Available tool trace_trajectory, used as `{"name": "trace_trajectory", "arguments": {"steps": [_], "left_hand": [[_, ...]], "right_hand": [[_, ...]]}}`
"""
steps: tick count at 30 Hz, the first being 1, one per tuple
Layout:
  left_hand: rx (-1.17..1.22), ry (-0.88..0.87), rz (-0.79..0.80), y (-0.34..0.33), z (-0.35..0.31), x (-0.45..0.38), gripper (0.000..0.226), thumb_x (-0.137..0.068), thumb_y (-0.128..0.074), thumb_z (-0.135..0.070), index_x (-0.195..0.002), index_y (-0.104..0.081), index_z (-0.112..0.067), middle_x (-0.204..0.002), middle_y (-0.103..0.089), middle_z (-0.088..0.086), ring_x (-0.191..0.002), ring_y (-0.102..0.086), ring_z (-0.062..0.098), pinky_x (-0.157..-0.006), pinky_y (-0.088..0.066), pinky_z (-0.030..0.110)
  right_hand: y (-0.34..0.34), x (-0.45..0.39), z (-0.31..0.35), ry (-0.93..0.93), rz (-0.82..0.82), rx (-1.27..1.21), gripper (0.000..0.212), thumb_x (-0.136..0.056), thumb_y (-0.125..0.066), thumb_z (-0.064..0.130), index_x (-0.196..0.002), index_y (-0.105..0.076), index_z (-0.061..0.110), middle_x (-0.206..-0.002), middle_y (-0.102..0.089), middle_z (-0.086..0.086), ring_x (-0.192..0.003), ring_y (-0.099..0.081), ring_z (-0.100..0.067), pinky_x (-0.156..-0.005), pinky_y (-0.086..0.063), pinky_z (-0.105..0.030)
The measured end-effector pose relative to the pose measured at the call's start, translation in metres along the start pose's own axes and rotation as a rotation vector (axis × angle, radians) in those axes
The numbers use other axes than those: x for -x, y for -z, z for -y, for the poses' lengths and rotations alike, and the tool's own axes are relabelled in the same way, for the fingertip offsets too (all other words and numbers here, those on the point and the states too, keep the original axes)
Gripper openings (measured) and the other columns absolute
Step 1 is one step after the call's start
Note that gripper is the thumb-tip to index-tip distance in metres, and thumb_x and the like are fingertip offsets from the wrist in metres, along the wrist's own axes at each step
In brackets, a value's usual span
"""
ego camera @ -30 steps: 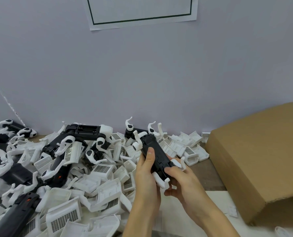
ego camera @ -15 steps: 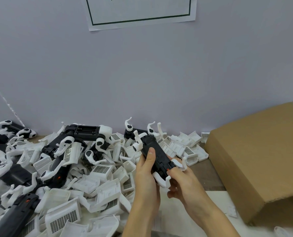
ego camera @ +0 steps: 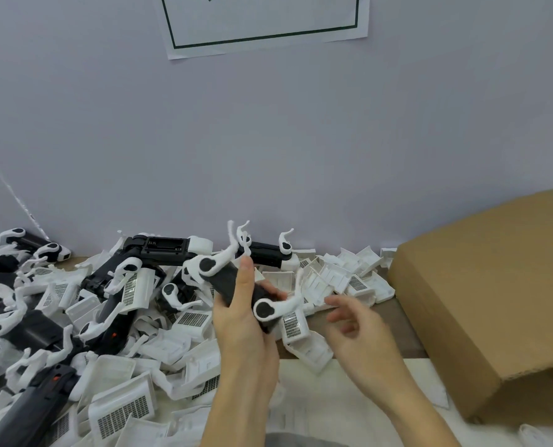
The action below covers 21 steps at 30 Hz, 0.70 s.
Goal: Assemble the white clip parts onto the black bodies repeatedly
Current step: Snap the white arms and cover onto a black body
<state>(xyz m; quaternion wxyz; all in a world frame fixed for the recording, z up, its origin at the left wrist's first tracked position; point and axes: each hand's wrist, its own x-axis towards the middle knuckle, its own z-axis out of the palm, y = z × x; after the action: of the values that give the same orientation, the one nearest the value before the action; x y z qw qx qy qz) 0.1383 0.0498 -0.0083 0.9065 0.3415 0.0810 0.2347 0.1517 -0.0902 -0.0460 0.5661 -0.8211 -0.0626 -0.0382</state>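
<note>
My left hand (ego camera: 241,321) grips a black body (ego camera: 228,282) at mid-frame, thumb along its top. Two white clip parts sit on that body: one (ego camera: 215,262) at its far end, the other (ego camera: 276,306) at its near end, each with a curved white arm. To the right, my right hand (ego camera: 354,324) hovers off the body, fingers relaxed and blurred, holding nothing. A heap of loose white clip parts (ego camera: 117,382) and more black bodies (ego camera: 162,250) covers the table on the left.
A brown cardboard box (ego camera: 488,285) stands at the right, against the table's bare strip (ego camera: 349,398). White grilled covers (ego camera: 343,279) lie between the box and my hands. A grey wall with a paper sign (ego camera: 265,24) rises behind.
My right hand has let go of the black body and drawn back to the right. My left hand has turned the body so both white clips face up.
</note>
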Motion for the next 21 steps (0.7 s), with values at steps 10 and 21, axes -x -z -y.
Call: {"name": "trace_trajectory", "arguments": {"steps": [10, 21], "left_hand": [[-0.145, 0.07, -0.099, 0.005, 0.011, -0.004, 0.024, -0.097, -0.057, -0.023, -0.116, -0.054, -0.01, -0.085, -0.064, 0.011, -0.07, -0.062, 0.02, -0.064, -0.05, 0.031], [-0.594, 0.004, 0.061, 0.005, 0.021, 0.003, 0.038, -0.066, -0.085, -0.046, -0.092, -0.076, -0.021, -0.087, -0.078, 0.001, -0.08, -0.076, 0.017, -0.06, -0.059, 0.024]], "right_hand": [[-0.005, 0.003, -0.008, 0.041, 0.143, 0.496, 0.049, -0.085, -0.066, 0.037, -0.131, -0.049, 0.039, -0.118, -0.057, 0.015, -0.11, -0.054, -0.007, -0.089, -0.045, -0.026], [0.053, 0.002, 0.022, 0.091, -0.072, -0.288, 0.05, -0.084, -0.077, 0.006, -0.125, -0.06, 0.03, -0.105, -0.073, 0.003, -0.086, -0.072, -0.002, -0.067, -0.049, -0.007]]}}
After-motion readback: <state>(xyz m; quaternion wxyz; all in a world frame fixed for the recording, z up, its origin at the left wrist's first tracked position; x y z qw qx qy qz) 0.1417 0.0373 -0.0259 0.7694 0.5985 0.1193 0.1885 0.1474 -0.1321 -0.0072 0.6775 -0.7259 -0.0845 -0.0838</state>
